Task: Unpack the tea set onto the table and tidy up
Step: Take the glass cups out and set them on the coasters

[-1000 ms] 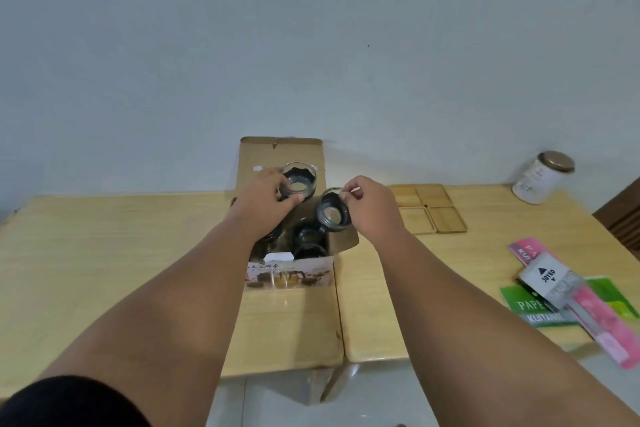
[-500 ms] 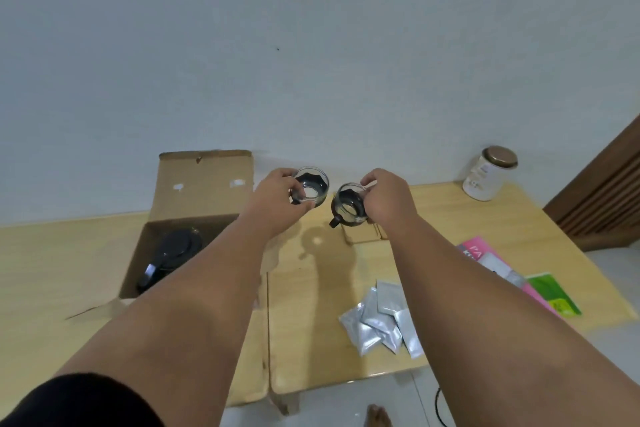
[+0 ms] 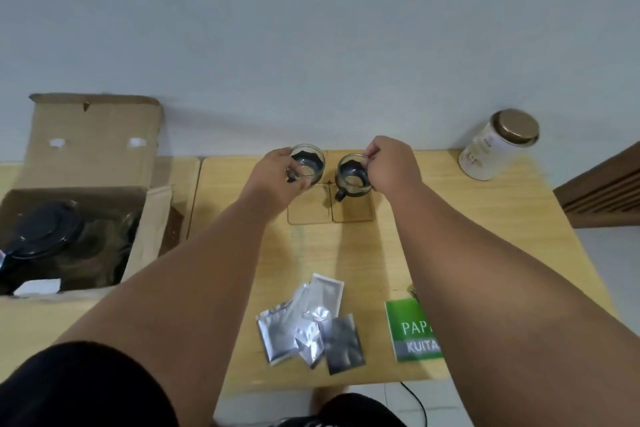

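The left hand (image 3: 277,172) holds one glass cup (image 3: 307,163) by its side, and the right hand (image 3: 389,163) pinches the rim of a second cup (image 3: 351,177). Both cups are over the far pair of four wooden coasters (image 3: 310,210) set in a square near the back of the worktop (image 3: 485,218); whether they already rest on them I cannot tell. The two near coasters are bare. In the open box (image 3: 93,149) at the left, a dark-lidded teapot (image 3: 45,236) waits to come out. So the unpacking looks partly done: two cups nearly placed, the teapot and anything else in the box left, then the box and the foil sachets (image 3: 311,326) to tidy.
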